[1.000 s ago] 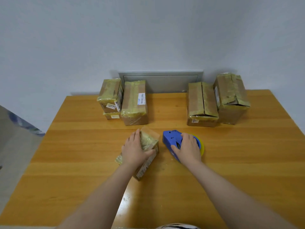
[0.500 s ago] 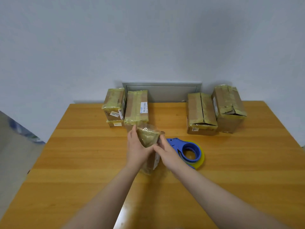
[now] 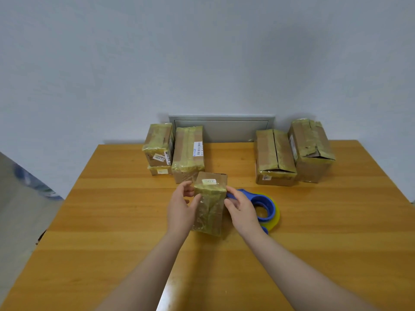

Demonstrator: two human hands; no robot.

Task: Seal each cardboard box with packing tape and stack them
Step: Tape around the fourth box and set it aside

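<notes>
While my left hand [image 3: 180,207] and right hand [image 3: 241,209] clasp the box [image 3: 210,205] between them, it is upright, likely for checking its tape. The dispenser [image 3: 268,207] lies just beyond my right hand.

Right hand [image 3: 243,209] covers the near-left part of the dispenser [image 3: 260,199], so its handle end can't be seen, and the back of the small box [image 3: 210,205] and any finger contact the left hand [image 3: 180,207] has there doesn't show. Bottom box [image 3: 160,170] of the back-left stack is mostly hidden under the top box [image 3: 158,142]; label print on the small box and on the tall box [image 3: 189,151] is too small to read. Both forearms and the table [image 3: 112,221] run off the bottom edge, the panel [image 3: 221,129] is partly behind boxes and table, and a blurred blue-grey shape [image 3: 33,182] at the left edge can't be identified.
</notes>
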